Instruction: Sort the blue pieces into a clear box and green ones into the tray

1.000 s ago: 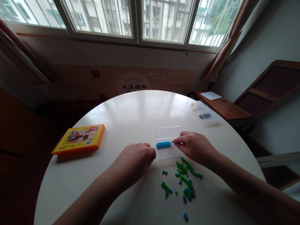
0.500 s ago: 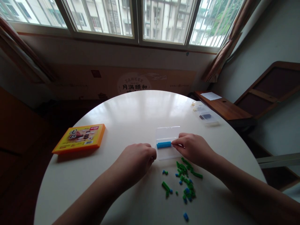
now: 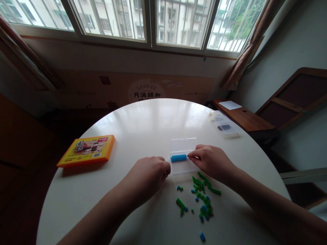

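Note:
A clear plastic box [image 3: 184,168] lies opened flat on the white round table. In it rests a row of small blue blocks [image 3: 178,158] joined into a bar. My right hand [image 3: 211,160] is pinched closed, its fingertips right at the bar's right end; whether anything is between them is hidden. My left hand [image 3: 153,172] is curled closed by the box's left edge, and its palm side does not show. Nearer to me, right of centre, are scattered green blocks [image 3: 201,197], with a few blue blocks [image 3: 202,236] among and below them.
An orange-and-yellow game box [image 3: 87,149] lies on the table [image 3: 138,122] at the left. Clear containers [image 3: 224,126] with small dark and pale contents stand near the far right edge. Beyond them is a wooden bench [image 3: 242,117] bearing a white paper [image 3: 230,105].
Almost nothing differs. Both hands, the blue bar and the loose blocks keep their places; the view has shifted very slightly.

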Demonstrator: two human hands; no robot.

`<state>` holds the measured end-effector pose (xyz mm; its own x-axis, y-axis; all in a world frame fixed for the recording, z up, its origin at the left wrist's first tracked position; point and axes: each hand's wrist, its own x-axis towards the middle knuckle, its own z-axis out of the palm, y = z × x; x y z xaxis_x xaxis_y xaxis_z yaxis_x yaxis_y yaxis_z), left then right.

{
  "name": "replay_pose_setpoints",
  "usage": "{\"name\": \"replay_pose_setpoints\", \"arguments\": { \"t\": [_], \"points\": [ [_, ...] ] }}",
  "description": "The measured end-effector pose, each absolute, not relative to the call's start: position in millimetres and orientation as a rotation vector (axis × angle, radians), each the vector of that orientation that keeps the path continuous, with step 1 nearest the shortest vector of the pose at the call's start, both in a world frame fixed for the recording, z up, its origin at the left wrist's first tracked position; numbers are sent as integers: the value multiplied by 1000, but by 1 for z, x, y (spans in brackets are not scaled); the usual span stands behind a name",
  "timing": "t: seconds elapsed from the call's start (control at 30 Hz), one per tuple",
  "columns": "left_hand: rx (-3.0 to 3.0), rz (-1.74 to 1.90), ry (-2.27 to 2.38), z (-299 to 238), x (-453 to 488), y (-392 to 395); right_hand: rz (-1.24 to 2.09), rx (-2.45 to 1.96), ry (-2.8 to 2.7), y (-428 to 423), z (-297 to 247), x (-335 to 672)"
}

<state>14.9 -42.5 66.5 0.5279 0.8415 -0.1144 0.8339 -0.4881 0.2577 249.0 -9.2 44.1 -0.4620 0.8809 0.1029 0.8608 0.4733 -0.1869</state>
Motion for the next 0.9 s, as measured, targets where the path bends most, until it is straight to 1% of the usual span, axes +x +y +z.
{"name": "replay_pose_setpoints", "arguments": {
  "t": [0.33, 0.57, 0.73, 0.9],
  "points": [
    [2484, 43, 1387, 69, 15, -42, 141, -1549, -2549, -10, 44, 245],
    [2495, 63, 1372, 69, 15, -43, 193, -1449, -2465, -10, 46, 250],
    [2415, 269, 1313, 70, 15, -44, 305, -1189, -2249, -13, 52, 259],
    [2088, 655, 1194, 67, 19, -44, 406, -853, -2140, -20, 51, 257]
  ]
}}
